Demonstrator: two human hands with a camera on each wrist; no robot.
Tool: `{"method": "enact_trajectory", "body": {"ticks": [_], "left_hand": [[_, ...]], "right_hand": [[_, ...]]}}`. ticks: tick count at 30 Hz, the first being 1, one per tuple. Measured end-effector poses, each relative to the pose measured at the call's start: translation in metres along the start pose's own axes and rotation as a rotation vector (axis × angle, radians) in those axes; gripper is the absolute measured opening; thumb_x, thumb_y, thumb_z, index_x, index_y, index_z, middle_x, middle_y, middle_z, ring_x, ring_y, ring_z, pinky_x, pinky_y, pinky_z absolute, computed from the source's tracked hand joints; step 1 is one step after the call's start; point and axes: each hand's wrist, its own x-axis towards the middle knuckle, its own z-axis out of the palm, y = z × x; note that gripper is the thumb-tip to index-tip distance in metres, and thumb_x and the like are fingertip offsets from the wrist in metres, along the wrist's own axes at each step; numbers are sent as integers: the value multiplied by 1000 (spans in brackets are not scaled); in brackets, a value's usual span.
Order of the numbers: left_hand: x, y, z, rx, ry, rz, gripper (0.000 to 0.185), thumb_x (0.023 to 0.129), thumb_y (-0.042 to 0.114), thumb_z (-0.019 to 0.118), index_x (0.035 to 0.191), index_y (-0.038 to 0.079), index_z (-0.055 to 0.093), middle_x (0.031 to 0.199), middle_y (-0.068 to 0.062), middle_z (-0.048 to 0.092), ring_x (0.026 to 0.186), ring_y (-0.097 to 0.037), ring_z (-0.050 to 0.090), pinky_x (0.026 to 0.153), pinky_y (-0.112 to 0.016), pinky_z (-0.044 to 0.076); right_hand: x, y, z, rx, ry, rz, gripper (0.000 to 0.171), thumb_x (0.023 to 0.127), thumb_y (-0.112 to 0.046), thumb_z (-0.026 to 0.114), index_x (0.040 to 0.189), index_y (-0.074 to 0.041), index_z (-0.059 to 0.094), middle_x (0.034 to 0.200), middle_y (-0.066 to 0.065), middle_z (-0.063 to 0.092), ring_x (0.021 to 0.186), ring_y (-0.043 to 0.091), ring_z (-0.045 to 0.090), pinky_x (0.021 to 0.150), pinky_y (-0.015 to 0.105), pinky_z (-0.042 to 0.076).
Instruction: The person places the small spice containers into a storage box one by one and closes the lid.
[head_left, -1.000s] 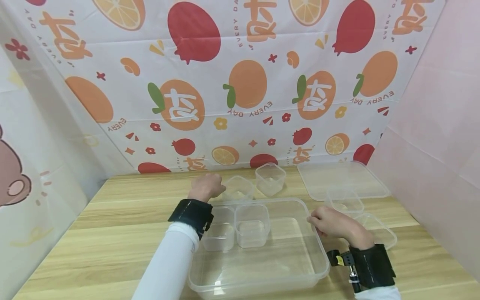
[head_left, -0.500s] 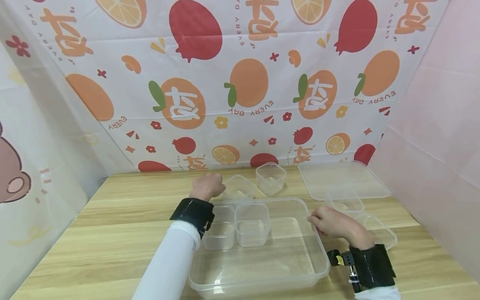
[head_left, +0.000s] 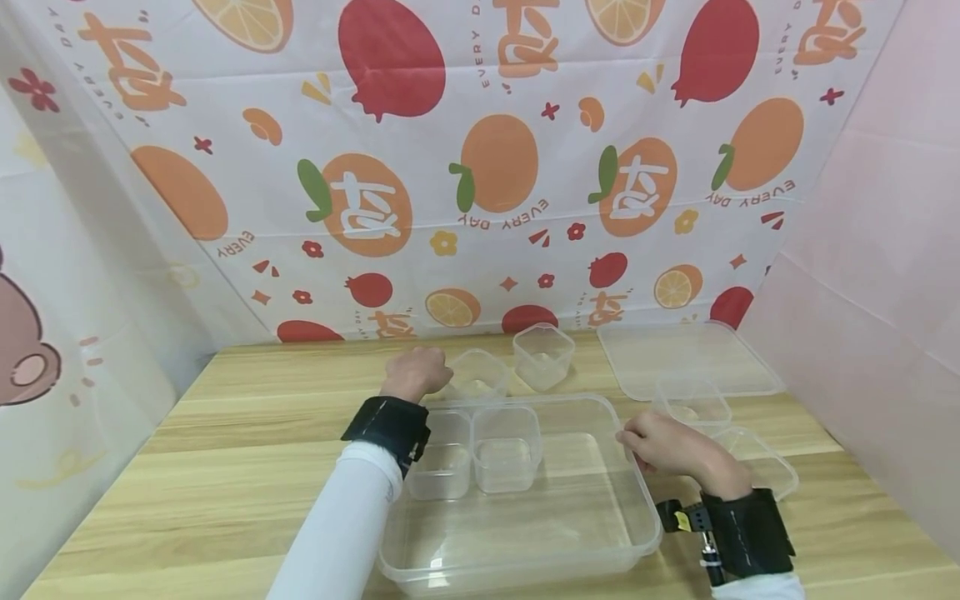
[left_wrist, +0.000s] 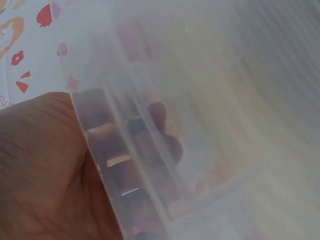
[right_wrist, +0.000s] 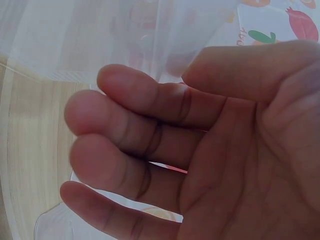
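Beyond the back left corner of the large clear plastic box (head_left: 517, 533), my left hand (head_left: 415, 372) is loosely curled, thumb side right beside a small clear container (head_left: 477, 377). In the left wrist view its fingers (left_wrist: 160, 125) show bent through cloudy plastic, with nothing seen in their grasp. My right hand (head_left: 667, 450) is at the box's right rim, fingertips close to it. The right wrist view has its fingers (right_wrist: 95, 112) half bent and the palm bare, in front of the plastic wall. Two small square containers (head_left: 506, 458) stand side by side in the box's back left part.
Another small container (head_left: 543, 358) stands at the back. A large flat clear lid (head_left: 690, 358) lies at the back right. Nearer are a small container (head_left: 693, 400) and a further clear plastic piece (head_left: 772, 475), partly behind my right hand. A fruit-print cloth (head_left: 495, 267) hangs behind the wooden table (head_left: 187, 483).
Both hands and the containers keep their places. The head view shifts very slightly.
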Motion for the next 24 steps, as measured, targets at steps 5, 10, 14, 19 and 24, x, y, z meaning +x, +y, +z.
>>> {"method": "enact_trajectory", "body": {"ticks": [5,10,14,19,24], "left_hand": [[0,0,0,6,5,-3,19,100,15,53,86,7,63,72,-6,45,73,-25,53,67,-38,37],[0,0,1,6,14,-5,20,100,17,55,85,7,63,73,-6,48,74,-25,54,67,-39,39],[0,-2,3,-19,16,-12,19,100,17,55,86,7,64,73,-6,49,75,-26,54,69,-41,39],[0,-2,4,-36,21,-11,19,100,16,55,87,7,65,73,-6,48,74,-26,54,70,-41,39],[0,-3,5,-32,21,-2,19,100,16,55,88,5,65,75,-7,50,74,-26,54,71,-42,40]], "right_hand": [[0,0,0,7,0,-4,41,102,-4,49,62,-8,53,53,-9,39,47,7,35,48,24,30],[0,-1,0,6,-2,-8,41,102,-4,49,62,-7,53,52,-9,38,47,6,35,48,24,30],[-1,-3,0,3,0,-21,41,102,-4,50,61,-7,54,53,-10,39,46,6,34,48,24,30],[-2,-4,0,1,-2,-15,40,101,-4,51,62,-8,55,53,-10,40,46,6,35,47,24,30],[-2,-4,0,3,-5,9,39,102,-4,51,63,-7,56,54,-8,41,47,6,36,48,24,31]]}}
